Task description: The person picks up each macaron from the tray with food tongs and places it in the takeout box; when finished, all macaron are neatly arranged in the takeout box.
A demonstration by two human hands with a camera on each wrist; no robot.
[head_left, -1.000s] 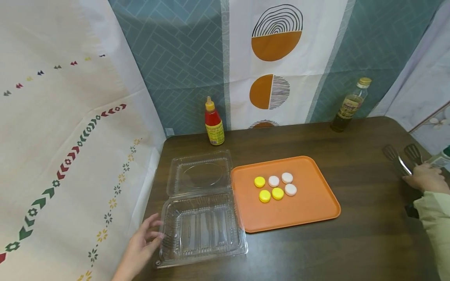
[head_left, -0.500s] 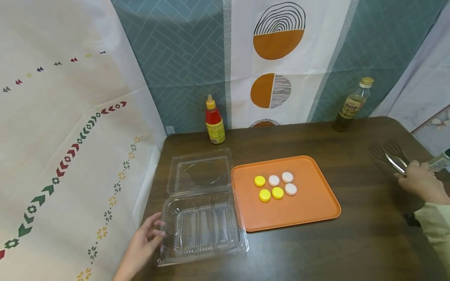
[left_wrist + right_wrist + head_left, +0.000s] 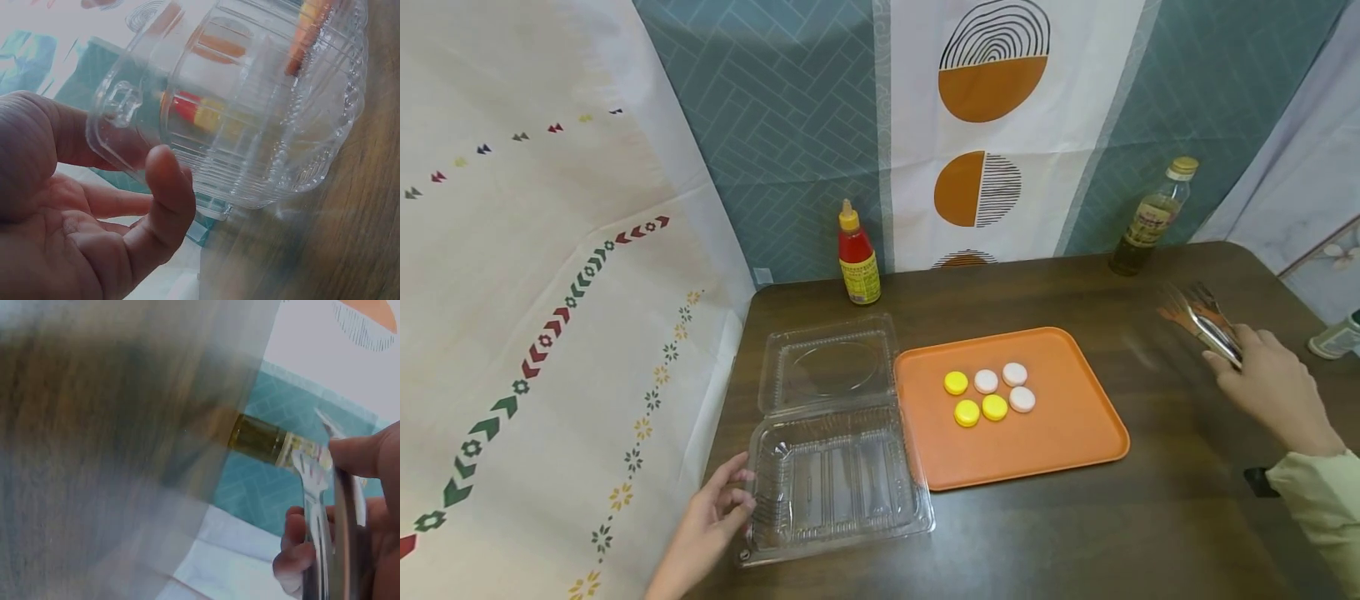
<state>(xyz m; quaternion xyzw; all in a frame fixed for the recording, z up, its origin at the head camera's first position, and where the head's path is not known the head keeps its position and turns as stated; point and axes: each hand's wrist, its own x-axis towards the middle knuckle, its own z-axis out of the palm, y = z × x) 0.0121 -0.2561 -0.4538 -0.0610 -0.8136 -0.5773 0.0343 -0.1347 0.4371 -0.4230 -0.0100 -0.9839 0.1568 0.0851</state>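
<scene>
A clear plastic clamshell box (image 3: 835, 483) lies opened out on the table, its lid (image 3: 829, 367) folded back. At its left edge is my left hand (image 3: 711, 508); thumb and curled fingers pinch the rim, which passes between them in the left wrist view. My right hand (image 3: 1273, 383) grips metal serving tongs (image 3: 1213, 333) above the right side of the table, slotted ends pointing to the back left. In the right wrist view both tong arms (image 3: 319, 531) show between thumb and fingers. Yellow macarons (image 3: 967, 412) and pale pink macarons (image 3: 1022, 399) lie on an orange tray (image 3: 1067, 433).
A red sauce bottle (image 3: 858, 262) with a yellow cap stands at the back. An oil bottle (image 3: 1150, 221) is at the back right. A white container (image 3: 1336, 337) lies at the right edge. Patterned cloth (image 3: 797, 133) hangs behind the table.
My right hand has moved leftward and up from the table's right edge, carrying the tongs with it. My left hand stays at the box's rim.
</scene>
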